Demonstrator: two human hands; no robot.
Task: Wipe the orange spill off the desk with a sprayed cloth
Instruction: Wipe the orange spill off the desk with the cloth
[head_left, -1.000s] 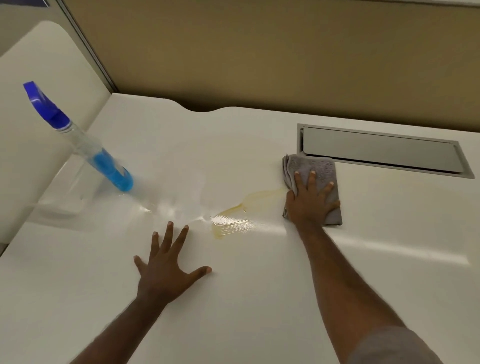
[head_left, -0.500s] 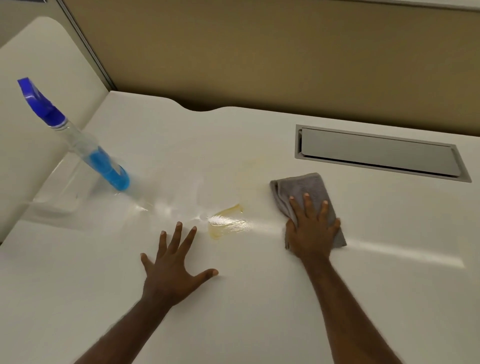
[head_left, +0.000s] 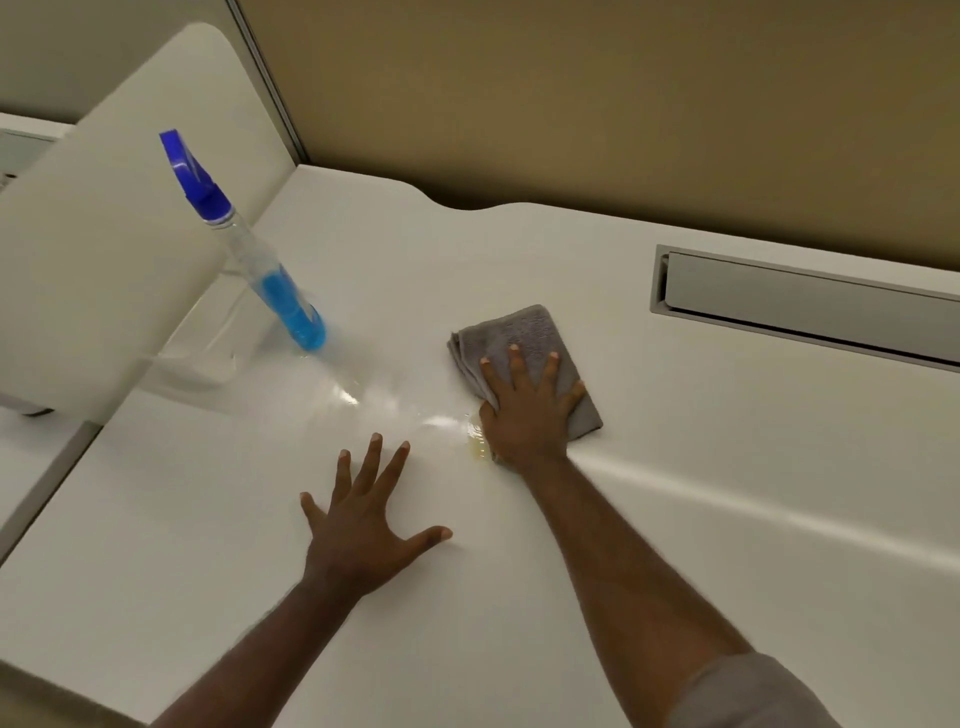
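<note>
1. The wiping step is in hand: the right hand (head_left: 524, 415) lies flat on a folded grey cloth (head_left: 524, 338), palm down and fingers spread, pressing it onto the white table (head_left: 727, 519). It pinches nothing; its grip is open and flat, working by pressure alone.

2. The cloth sits near the middle of the table, its near-left corner under the heel of the hand. Only a small yellowish-orange trace of the spill (head_left: 475, 444) shows, just left of the wrist and touching the cloth's edge; whether more lies beneath the cloth cannot be told.

3. The left hand (head_left: 363, 535) rests flat on the table nearer the person, fingers splayed, holding nothing. It appears to be bracing the body and is clear of the spill.

4. A spray bottle (head_left: 249, 244) with blue liquid and a blue trigger head stands on the far left, well apart from both hands and untouched. Wet sheen (head_left: 363, 395) glistens on the table between bottle and cloth.

5. Judged from this, the task looks well along but not finished. The next move calls for drawing the cloth toward the near left, over the remaining trace, with steady downward pressure so the liquid lifts instead of smearing toward the left hand.
</note>
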